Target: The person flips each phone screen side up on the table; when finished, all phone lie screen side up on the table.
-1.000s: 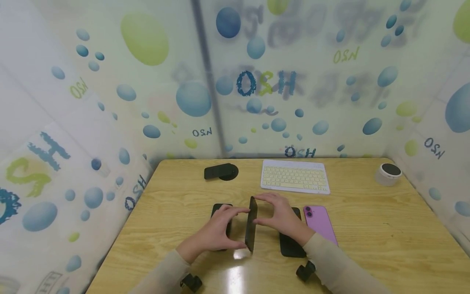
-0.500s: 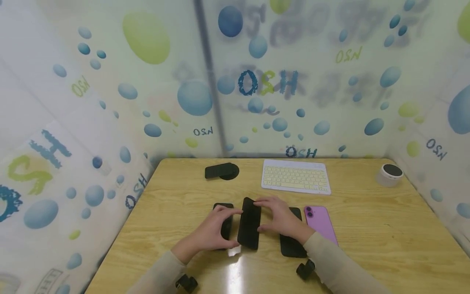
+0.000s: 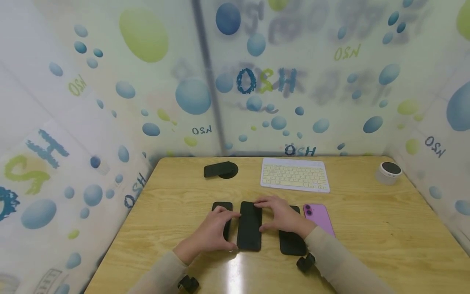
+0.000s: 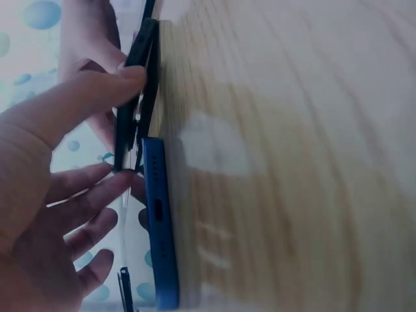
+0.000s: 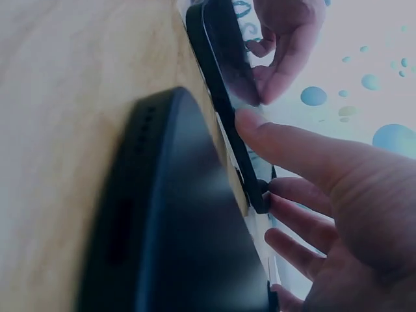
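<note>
On the surface [image 3: 371, 241], the L blk phone [image 3: 222, 204], R blk phone [image 3: 290, 243] & purple phone [image 3: 320, 218] are already lying flat; the middle blk phone [image 3: 249, 227] is sitting betw. the blk pair, prob. just needing release. My left hand [image 3: 212, 232], approx. half-open, is gripping its L edge; my right hand [image 3: 283, 216], ditto, is gripping its R.
</note>
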